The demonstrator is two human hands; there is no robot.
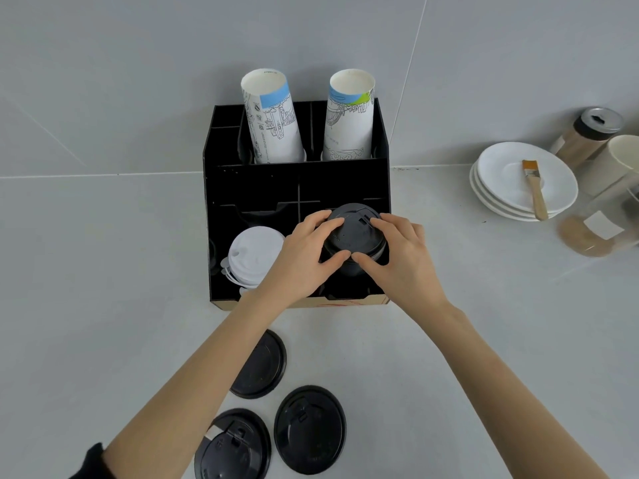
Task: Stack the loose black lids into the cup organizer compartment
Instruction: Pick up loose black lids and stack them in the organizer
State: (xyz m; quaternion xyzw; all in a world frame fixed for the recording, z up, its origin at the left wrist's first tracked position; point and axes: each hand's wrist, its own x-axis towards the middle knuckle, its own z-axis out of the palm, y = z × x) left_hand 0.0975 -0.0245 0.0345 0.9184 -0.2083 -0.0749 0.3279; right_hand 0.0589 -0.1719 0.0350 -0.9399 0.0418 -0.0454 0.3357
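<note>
Black lid stack [354, 236] gripped between both hands, left hand [304, 257] and right hand [401, 254] curled round it, over organizer's [297, 181] near-right compartment.

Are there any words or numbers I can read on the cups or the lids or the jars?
None can be read for sure.
Left paper cup: line drawings and tiny print, too small to read.
Right paper cup: upside-down lettering, too blurred to read.
Organizer's front edge: red marks, unreadable.
Black lids: raised marks, too small.
Jar labels: look blank.
</note>
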